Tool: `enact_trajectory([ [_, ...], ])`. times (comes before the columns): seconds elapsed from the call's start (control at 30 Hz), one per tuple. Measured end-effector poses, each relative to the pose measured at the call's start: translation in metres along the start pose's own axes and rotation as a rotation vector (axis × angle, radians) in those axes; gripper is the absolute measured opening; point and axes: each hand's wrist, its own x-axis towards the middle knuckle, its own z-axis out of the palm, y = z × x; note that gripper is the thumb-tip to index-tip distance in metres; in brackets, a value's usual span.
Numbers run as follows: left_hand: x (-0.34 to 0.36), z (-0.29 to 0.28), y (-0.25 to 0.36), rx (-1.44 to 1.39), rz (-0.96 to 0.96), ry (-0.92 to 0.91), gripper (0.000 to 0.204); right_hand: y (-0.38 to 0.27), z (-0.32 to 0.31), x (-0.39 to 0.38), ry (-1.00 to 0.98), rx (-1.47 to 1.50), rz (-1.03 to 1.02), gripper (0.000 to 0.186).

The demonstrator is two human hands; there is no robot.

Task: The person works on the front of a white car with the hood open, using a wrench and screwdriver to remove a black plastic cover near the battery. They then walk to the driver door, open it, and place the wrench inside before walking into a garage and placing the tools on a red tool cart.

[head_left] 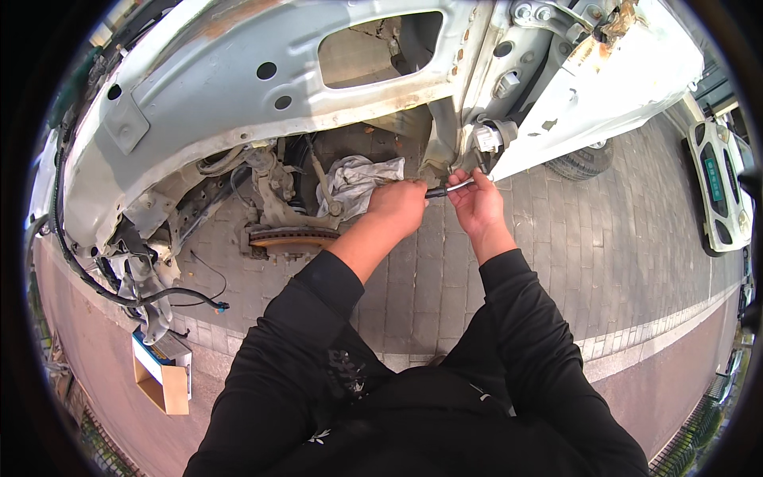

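Both my hands meet at the lower door-hinge area of a stripped pale car body [199, 87]. My left hand [400, 205] is closed around the black end of a slim tool [436, 192] with a pale, bright shaft; its exact kind is hard to make out. The fingers of my right hand [479, 208] pinch the shaft, just below the open car door [592, 91]. Right above these fingers sits a white connector [486, 138] with dark wiring. A crumpled whitish cloth [358, 181] lies behind my left hand.
A rusty brake disc [292, 241] shows in the wheel arch. Black wiring harness [151, 300] hangs at the left, above an open cardboard box [163, 385]. A tyre [584, 161] lies behind the door on grey paving. A white car [719, 187] stands at far right.
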Motion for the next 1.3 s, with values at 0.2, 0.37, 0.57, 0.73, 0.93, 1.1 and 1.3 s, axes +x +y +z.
enact_trajectory([
  [0.2,-0.052,0.015,-0.007,-0.032,0.082,-0.069,0.052,0.004,-0.015,-0.053,-0.143,-0.182,0.215,0.024],
  [0.37,-0.1,-0.029,0.01,-0.209,0.269,0.186,0.053,-0.018,0.011,-0.145,-0.484,-0.144,0.418,0.042],
  [0.57,-0.204,-0.113,0.03,-0.425,0.193,0.116,0.027,-0.06,0.092,-0.247,-0.605,-0.282,0.65,0.048],
  [0.73,-0.299,-0.203,0.047,-0.451,0.048,0.184,0.026,-0.073,0.175,-0.328,-0.639,-0.302,0.752,0.042],
  [0.93,-0.348,-0.381,0.017,-0.514,-0.372,0.668,0.025,-0.128,0.336,-0.382,-0.5,-0.314,0.684,0.041],
  [1.1,-0.263,-0.507,-0.081,-0.046,-0.447,0.879,0.022,-0.14,0.486,-0.384,-0.519,-0.539,0.56,0.032],
  [1.3,-0.181,-0.519,-0.125,-0.094,-0.602,0.465,0.024,-0.148,0.546,-0.4,-0.506,-0.631,0.495,0.027],
])
